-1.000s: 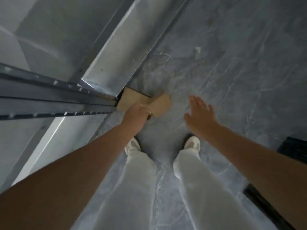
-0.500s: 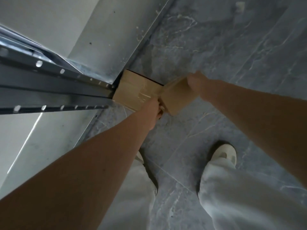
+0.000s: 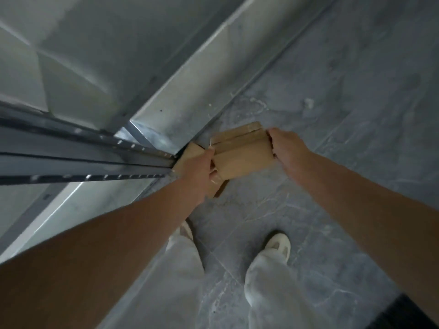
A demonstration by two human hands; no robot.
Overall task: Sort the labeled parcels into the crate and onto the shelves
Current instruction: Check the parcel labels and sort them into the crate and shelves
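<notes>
Gripping the brown parcel point(image 3: 242, 160) by its ends, the left hand point(image 3: 198, 168) and the right hand point(image 3: 288, 148) held it low by the floor point(image 3: 344, 103), its long axis running between them. The shelf beam point(image 3: 83, 160) and a second parcel point(image 3: 193, 149) crowded its left end, while open floor lay to the right.
</notes>
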